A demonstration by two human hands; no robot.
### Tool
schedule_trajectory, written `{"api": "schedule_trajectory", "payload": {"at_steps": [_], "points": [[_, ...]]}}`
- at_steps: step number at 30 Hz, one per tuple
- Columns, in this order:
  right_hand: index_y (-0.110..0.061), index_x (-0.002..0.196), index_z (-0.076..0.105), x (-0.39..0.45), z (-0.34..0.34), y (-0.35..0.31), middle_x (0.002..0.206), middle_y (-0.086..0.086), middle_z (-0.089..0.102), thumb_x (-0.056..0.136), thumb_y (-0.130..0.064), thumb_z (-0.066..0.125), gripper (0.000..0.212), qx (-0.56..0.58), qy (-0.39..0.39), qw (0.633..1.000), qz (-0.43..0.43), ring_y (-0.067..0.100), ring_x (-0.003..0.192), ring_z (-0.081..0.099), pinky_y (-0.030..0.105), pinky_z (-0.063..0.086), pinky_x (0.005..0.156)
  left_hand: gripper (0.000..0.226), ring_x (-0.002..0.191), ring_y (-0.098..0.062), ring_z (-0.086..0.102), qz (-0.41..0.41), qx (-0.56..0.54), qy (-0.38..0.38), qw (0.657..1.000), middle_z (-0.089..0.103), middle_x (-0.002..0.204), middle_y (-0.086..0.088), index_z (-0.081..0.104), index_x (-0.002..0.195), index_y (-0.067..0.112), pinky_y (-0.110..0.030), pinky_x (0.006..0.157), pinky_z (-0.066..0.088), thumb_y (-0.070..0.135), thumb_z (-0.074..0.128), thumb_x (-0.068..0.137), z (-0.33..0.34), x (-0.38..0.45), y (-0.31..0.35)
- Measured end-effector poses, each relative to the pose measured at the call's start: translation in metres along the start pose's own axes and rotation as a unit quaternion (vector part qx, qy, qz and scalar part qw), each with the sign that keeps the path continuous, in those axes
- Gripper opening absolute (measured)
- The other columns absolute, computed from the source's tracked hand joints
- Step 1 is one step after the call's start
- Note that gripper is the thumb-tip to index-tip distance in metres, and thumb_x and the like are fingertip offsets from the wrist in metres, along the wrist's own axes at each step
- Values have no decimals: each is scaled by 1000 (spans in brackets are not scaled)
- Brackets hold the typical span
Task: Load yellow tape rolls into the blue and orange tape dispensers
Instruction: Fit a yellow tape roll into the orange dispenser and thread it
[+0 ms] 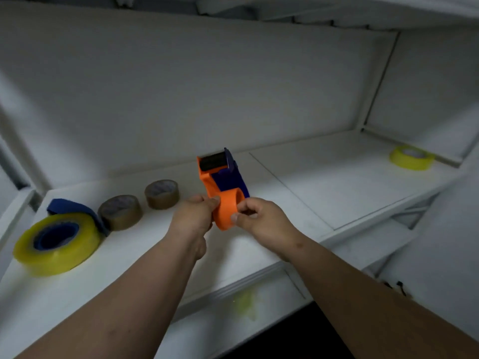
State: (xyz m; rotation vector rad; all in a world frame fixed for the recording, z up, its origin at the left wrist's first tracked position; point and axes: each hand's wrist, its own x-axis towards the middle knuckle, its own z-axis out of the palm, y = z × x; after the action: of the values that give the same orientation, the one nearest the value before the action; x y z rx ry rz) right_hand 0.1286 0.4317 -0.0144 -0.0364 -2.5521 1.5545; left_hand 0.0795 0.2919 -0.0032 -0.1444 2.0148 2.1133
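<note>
Both forearms reach in from the near edge. Left hand (194, 216) and right hand (255, 220) each pinch the empty hub of the orange dispenser (223, 187), held just above the white shelf (324, 182); it looks like smooth hard plastic with a dark roller at its far end. At near left, a glossy yellow tape roll (57, 243) already sits on the blue dispenser (66, 207). I judge the job half done: the second yellow roll (411, 157) waits far right. Two brown rolls (162, 194) stand between.
</note>
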Motion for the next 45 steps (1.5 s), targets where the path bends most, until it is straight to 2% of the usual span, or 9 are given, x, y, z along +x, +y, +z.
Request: {"api": "schedule_trajectory", "payload": {"at_steps": [3,14,23,26,29,32,38,42,45], "points": [[-23,89,64,-12,-63,27,85,-7,62,85,-32,64,10,-1,26,999,28,7,79,58,20,42,67,16,83,-27,60,-4,9,-21,1000,68,88,-12,61,78,12,-45,87,51,20,63,91,69,-5,-1],[-21,92,61,-39,-251,125,76,-10,59,87,-22,63,6,-17,139,987,76,3,69,55,9,38,55,5,105,-35,64,-33,30,-128,991,69,108,-18,64,91,12,-46,95,50,17,62,91,287,-16,-15],[-12,103,62,8,-351,195,89,-2,58,90,-22,56,18,-111,176,971,117,3,71,50,15,34,57,3,92,-25,63,-78,33,-189,978,65,105,-11,59,92,16,-34,67,51,13,59,93,419,51,-24],[-11,108,63,22,-383,214,102,6,64,93,-18,50,21,-136,167,968,129,11,82,55,12,37,61,9,97,-27,63,-87,26,-203,975,65,111,-12,59,102,13,-36,68,50,14,59,93,457,71,-23],[-15,117,61,30,-417,234,111,5,64,95,-19,48,26,-134,174,963,154,15,94,59,19,42,71,19,102,-29,62,-92,20,-195,976,64,114,-13,58,111,11,-37,68,50,13,60,92,490,89,-22],[-17,117,61,40,-452,262,113,4,63,94,-22,50,26,-157,169,957,177,14,95,57,19,41,72,11,96,-27,63,-104,18,-181,978,65,111,-12,59,103,12,-36,65,50,11,60,92,518,106,-25],[-23,114,63,89,-526,322,124,2,61,90,-24,50,27,-278,136,936,171,23,114,55,38,41,100,11,85,-22,64,-104,-10,-98,990,67,102,-10,60,103,12,-32,58,47,10,61,92,569,136,-31],[-31,113,63,112,-558,348,121,0,59,87,-30,51,28,-384,125,903,144,22,115,52,39,34,97,13,82,-21,65,-114,-34,-55,991,68,98,-9,61,103,10,-30,57,47,10,63,91,586,146,-32],[-28,123,57,136,-577,361,129,4,52,86,-30,52,38,-451,115,877,116,26,120,47,41,34,98,6,83,-22,66,-120,-46,-20,991,68,97,-8,61,97,12,-30,58,48,10,62,91,597,150,-32]]}}
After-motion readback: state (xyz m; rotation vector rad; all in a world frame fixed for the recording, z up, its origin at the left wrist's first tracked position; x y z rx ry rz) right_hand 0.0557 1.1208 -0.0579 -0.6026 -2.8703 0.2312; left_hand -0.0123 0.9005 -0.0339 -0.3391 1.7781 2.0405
